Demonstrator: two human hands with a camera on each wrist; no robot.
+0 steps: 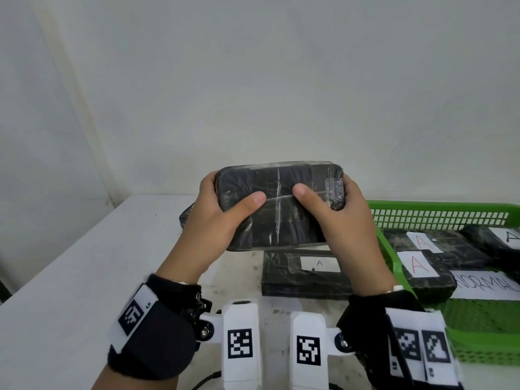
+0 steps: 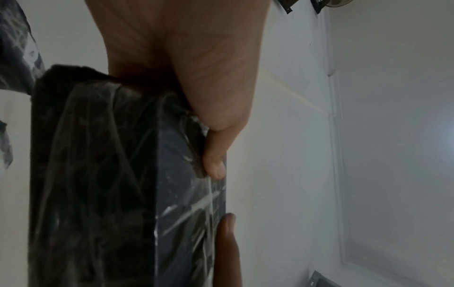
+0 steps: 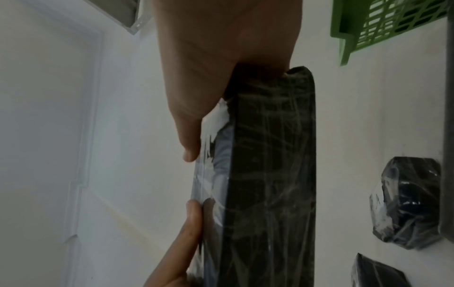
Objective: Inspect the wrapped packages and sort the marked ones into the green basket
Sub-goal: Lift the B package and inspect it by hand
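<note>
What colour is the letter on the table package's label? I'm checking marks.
Blue, on a white label on the table package; head view.

Two hands, left hand (image 1: 216, 218) and right hand (image 1: 343, 220), grip a black wrapped package (image 1: 281, 204) above a white table (image 1: 70, 277). Labelled packages (image 1: 422, 266) lie in a green basket (image 1: 439, 215).

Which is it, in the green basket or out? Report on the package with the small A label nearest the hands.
Out. The labelled package lies flat on the table, left of the green basket rim.
</note>
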